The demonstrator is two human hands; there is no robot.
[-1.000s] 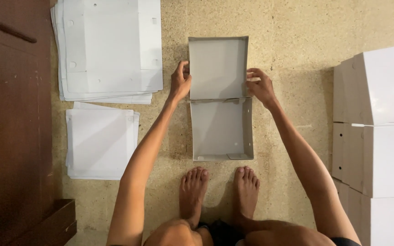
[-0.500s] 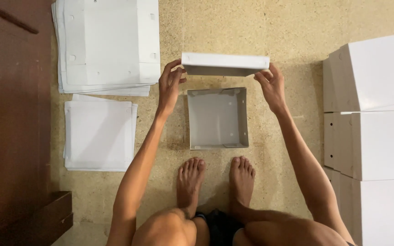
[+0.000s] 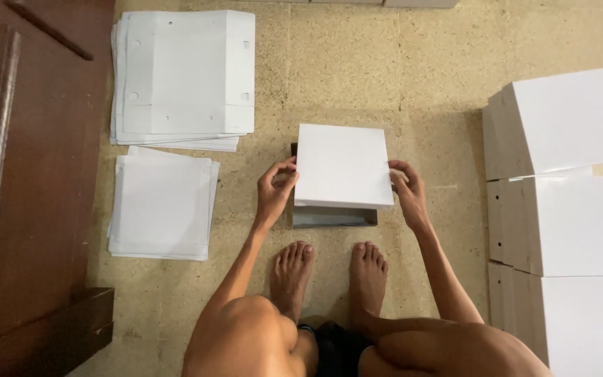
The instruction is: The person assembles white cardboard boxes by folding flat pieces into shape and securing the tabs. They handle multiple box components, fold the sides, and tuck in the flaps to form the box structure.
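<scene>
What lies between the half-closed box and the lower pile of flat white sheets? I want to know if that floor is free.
In the head view, only the left hand and bare floor lie between box and sheet pile.

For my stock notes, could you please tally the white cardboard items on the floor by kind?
Box being closed in the hands: 1
Finished white boxes at the right: 3
Stacks of flat sheets at the left: 2
Total: 6
</scene>
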